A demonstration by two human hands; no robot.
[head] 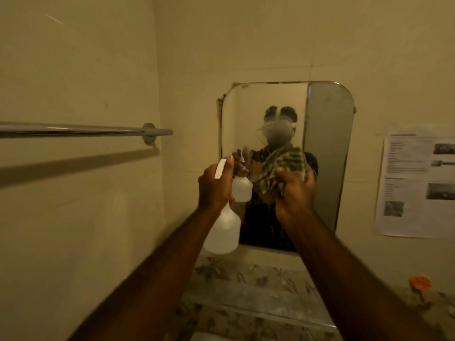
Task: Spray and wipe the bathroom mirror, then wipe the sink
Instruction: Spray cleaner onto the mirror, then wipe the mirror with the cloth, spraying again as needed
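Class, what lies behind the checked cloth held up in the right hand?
Behind the green-checked cloth, gripped by the right hand, is the rounded wall mirror. The covered glass cannot be seen.

A chrome rail runs along the left wall, its round mount near the corner, a dark shadow slanting beneath it. On the right wall hangs a printed sheet — blurred text with small photos, unreadable. Lower right, an orange thing lies on the patterned counter — too blurred to identify.
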